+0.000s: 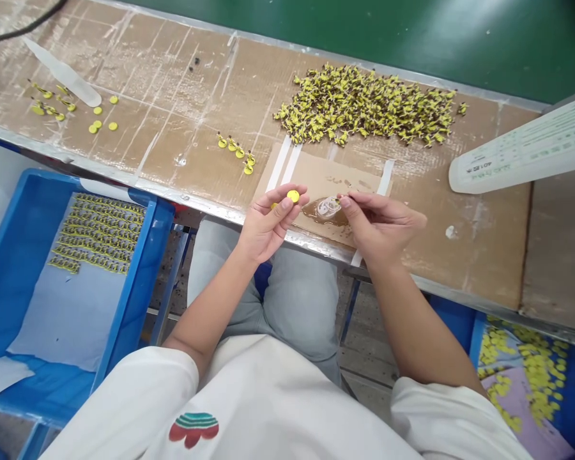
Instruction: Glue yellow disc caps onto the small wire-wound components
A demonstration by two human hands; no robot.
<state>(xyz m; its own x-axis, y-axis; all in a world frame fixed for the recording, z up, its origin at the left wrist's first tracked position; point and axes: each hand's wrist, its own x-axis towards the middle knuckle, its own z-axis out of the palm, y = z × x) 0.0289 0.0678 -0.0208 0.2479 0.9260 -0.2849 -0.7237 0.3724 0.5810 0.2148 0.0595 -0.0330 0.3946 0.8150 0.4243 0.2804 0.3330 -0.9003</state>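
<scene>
Pinched narrow between thumb and fingers, a yellow disc [293, 196] sits at the tips of a worker's left hand [268, 223], its flat round face turned up. The right hand [386, 227] closes thumb and forefinger on a small piece [338, 200], too tiny and too covered to show which way its long axis runs. The disc lies to the left of that pinch, at about the same reach from the body; the two are near each other but apart.

Between them, on a taped cardboard sheet [311, 169], spreads a brown wet patch [311, 214] around a clear, ring-shaped piece [328, 207]. The right fingertips are nearer to it, just beside the ring.

The bench's near edge [220, 214] runs just below both hands, the left wrist crossing it. Beyond the sheet, a heap of yellow-and-dark pieces [368, 105] bounds the far side, and a white bottle [517, 150] stands off to the right. A short line of figures on yellow discs [239, 152] rests just past the left hand. Open bench stretches farther left, toward scattered loose discs [113, 126].
</scene>
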